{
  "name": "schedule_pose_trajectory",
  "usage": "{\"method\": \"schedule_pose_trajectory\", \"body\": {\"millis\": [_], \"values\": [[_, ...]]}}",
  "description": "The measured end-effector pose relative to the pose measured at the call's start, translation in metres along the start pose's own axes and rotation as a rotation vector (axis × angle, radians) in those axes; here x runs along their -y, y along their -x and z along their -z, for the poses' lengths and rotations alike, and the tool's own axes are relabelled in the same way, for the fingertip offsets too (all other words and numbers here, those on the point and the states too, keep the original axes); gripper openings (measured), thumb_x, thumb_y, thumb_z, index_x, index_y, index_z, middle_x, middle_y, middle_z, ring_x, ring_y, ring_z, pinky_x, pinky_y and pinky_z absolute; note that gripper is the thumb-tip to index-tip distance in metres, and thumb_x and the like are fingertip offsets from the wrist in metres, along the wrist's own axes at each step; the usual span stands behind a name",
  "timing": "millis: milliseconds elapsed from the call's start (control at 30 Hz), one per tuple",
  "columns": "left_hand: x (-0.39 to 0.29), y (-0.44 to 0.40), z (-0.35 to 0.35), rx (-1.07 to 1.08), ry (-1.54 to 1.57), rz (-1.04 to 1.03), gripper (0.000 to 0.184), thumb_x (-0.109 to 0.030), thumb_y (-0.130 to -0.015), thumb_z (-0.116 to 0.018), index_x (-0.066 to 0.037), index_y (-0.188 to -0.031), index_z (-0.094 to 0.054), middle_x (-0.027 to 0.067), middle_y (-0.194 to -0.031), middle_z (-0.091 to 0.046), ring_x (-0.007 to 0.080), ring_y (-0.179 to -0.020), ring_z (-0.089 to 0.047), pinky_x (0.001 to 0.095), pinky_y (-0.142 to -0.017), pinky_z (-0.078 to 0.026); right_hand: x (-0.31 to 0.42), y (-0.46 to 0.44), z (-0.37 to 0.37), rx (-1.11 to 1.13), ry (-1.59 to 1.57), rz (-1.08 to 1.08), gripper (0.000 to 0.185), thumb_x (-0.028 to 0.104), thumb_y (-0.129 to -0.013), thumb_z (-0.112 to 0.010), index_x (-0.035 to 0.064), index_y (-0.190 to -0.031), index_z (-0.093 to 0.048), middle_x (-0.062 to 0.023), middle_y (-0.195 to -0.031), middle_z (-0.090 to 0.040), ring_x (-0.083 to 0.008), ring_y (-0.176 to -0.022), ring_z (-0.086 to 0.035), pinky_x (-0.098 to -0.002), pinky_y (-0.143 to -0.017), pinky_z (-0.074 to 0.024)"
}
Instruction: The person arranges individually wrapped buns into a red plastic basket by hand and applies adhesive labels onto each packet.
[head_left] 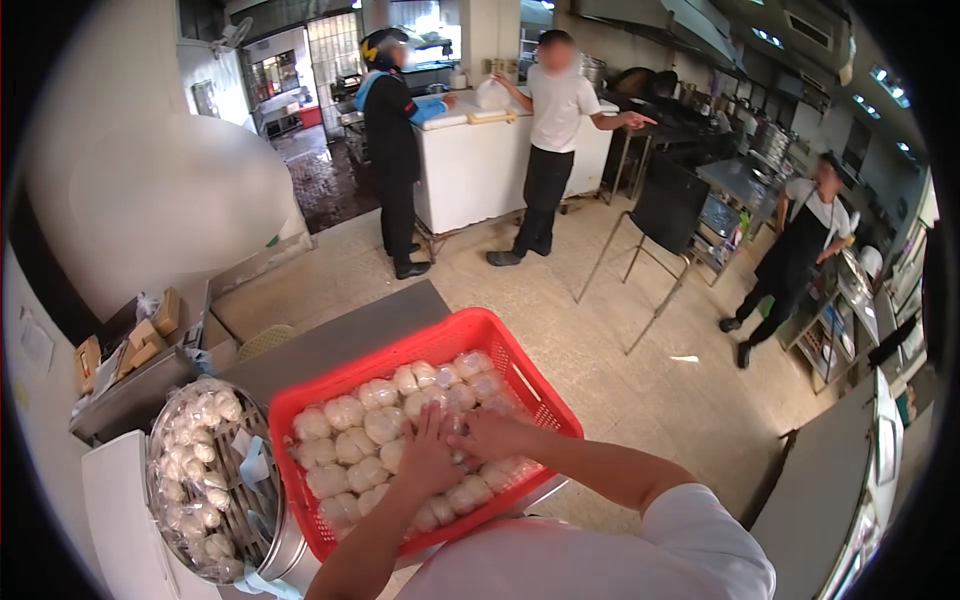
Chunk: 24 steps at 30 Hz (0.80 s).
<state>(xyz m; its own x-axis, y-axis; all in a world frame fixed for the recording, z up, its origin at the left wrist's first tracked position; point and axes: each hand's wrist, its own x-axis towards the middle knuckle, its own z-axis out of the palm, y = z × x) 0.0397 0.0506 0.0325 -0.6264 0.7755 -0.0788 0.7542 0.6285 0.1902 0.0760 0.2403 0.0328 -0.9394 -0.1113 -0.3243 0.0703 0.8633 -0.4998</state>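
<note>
A red plastic basket point(512, 362) stands in front of me on a grey counter, filled with rows of round white buns point(383, 425) in clear wrapping. My left hand point(430, 455) lies on the buns near the middle, its fingers spread and pointing away from me. Just to its right, my right hand point(490, 437) reaches in from the side, low over the buns, its fingertips close to my left hand. What those fingertips may hold is hidden.
At the left, a round steamer point(245, 450) holds more wrapped buns. Behind it is a box of cardboard pieces point(148, 345). Two people stand by a white chest freezer point(465, 170), another at the right. A black chair point(668, 205) stands on the floor.
</note>
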Motion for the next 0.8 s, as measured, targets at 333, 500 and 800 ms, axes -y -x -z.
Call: {"method": "schedule_pose_trajectory", "body": {"millis": [333, 500, 800], "values": [[0.003, 0.002, -0.006, 0.001, 0.015, -0.002, 0.105, -0.073, -0.094, -0.055, -0.002, -0.164, -0.024, 0.0263, -0.172, -0.015, 0.041, -0.161, -0.008, 0.0622, -0.127, -0.011, 0.01, 0.007, 0.023, -0.531, -0.182, 0.073, 0.07, 0.042, -0.1, -0.063, -0.0014, -0.151, -0.044, -0.0276, -0.138, -0.06, -0.0441, -0.129, -0.058, -0.053, -0.109, -0.0455], [0.003, 0.004, 0.0, 0.04, 0.041, -0.026, 0.101, -0.064, -0.091, -0.064, -0.002, -0.162, -0.029, 0.0276, -0.17, -0.02, 0.0414, -0.16, -0.012, 0.0664, -0.125, -0.014, 0.032, 0.019, -0.002, -0.294, -0.342, -0.046, 0.065, 0.031, -0.097, -0.068, -0.0027, -0.148, -0.045, -0.0281, -0.122, -0.066, -0.0438, -0.117, -0.063, -0.05, -0.1, -0.0528], [0.009, 0.005, -0.002, -0.016, 0.133, -0.029, 0.099, -0.061, -0.089, -0.068, 0.0, -0.16, -0.033, 0.0272, -0.168, -0.024, 0.0408, -0.159, -0.017, 0.0681, -0.123, -0.018, 0.01, 0.004, -0.032, -0.582, -0.153, 0.021, 0.048, 0.028, -0.097, -0.066, -0.0062, -0.13, -0.059, -0.0288, -0.12, -0.069, -0.0455, -0.107, -0.069, -0.0513, -0.093, -0.0557]]}}
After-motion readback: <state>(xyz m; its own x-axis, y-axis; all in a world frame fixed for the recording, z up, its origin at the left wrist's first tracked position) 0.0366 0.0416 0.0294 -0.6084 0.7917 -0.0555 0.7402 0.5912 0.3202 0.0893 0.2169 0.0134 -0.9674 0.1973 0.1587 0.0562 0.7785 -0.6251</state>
